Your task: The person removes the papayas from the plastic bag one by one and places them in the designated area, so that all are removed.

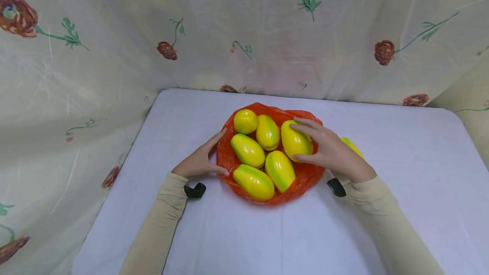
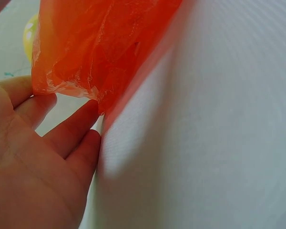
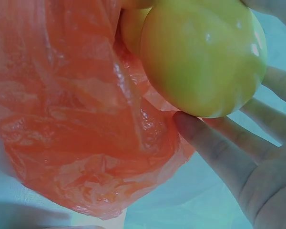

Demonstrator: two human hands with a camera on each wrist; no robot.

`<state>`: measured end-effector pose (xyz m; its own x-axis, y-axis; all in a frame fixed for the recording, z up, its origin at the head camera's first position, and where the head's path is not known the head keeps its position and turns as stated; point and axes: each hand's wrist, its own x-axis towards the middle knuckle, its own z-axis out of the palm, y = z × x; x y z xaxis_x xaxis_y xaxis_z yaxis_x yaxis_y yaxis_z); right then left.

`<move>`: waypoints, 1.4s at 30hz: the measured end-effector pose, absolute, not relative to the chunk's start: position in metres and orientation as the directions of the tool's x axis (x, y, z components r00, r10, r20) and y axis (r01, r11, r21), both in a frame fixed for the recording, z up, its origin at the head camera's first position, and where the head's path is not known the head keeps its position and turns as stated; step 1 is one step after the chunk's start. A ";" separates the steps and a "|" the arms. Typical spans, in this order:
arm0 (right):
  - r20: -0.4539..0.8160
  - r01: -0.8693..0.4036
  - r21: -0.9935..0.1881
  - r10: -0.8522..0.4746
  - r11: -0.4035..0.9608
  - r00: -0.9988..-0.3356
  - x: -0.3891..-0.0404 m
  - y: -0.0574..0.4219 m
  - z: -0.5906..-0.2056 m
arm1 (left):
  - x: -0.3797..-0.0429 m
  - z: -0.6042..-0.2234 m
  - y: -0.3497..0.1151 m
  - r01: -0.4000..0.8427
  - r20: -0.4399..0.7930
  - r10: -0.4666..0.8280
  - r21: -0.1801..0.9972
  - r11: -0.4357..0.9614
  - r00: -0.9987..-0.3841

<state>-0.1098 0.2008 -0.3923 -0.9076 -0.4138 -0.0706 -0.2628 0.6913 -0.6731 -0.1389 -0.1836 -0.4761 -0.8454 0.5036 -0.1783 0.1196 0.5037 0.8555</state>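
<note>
A red plastic bag [image 1: 225, 156] lies with its mouth spread wide on the table, and several glossy yellow-green mangoes [image 1: 248, 150] are inside it. My right hand [image 1: 332, 152] grips one mango [image 1: 295, 139] at the bag's right side, thumb and fingers around it. In the right wrist view this mango [image 3: 205, 57] is beside the bag's crinkled wall [image 3: 81, 143]. My left hand [image 1: 200, 158] is at the bag's left rim, thumb and fingers spread apart. Its extended fingertips touch the bag's edge [image 2: 66, 88] in the left wrist view.
Another yellow-green mango [image 1: 352, 145] lies on the table to the right of the bag, partly behind the right hand. A white cloth covers the table [image 1: 183, 113]. Flower-printed curtains [image 1: 214, 24] hang behind it and along the left.
</note>
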 end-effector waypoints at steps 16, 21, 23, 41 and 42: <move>0.039 -0.312 -0.625 -0.371 0.716 -0.928 -0.096 0.213 -0.390 | -0.139 -0.476 -0.182 0.112 -0.192 0.489 0.843 0.526 -0.851; 0.105 -0.359 -0.617 -0.379 0.700 -0.919 -0.090 0.218 -0.388 | -0.138 -0.476 -0.182 0.107 -0.194 0.488 0.845 0.524 -0.851; 0.118 -0.353 -0.625 -0.363 0.696 -0.924 -0.088 0.221 -0.388 | -0.138 -0.476 -0.182 0.110 -0.193 0.489 0.844 0.524 -0.851; 0.127 -0.268 -0.652 -0.247 0.709 -0.961 -0.075 0.244 -0.385 | -0.138 -0.475 -0.183 0.116 -0.189 0.488 0.841 0.528 -0.852; 0.130 -0.268 -0.651 -0.243 0.710 -0.961 -0.074 0.246 -0.385 | -0.138 -0.475 -0.184 0.120 -0.186 0.490 0.842 0.527 -0.852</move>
<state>-0.0740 0.2460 -0.3853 -0.9612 -0.2434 0.1296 -0.2676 0.7103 -0.6510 -0.1383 -0.1836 -0.4750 -0.8517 0.4901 -0.1857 0.1196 0.5268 0.8415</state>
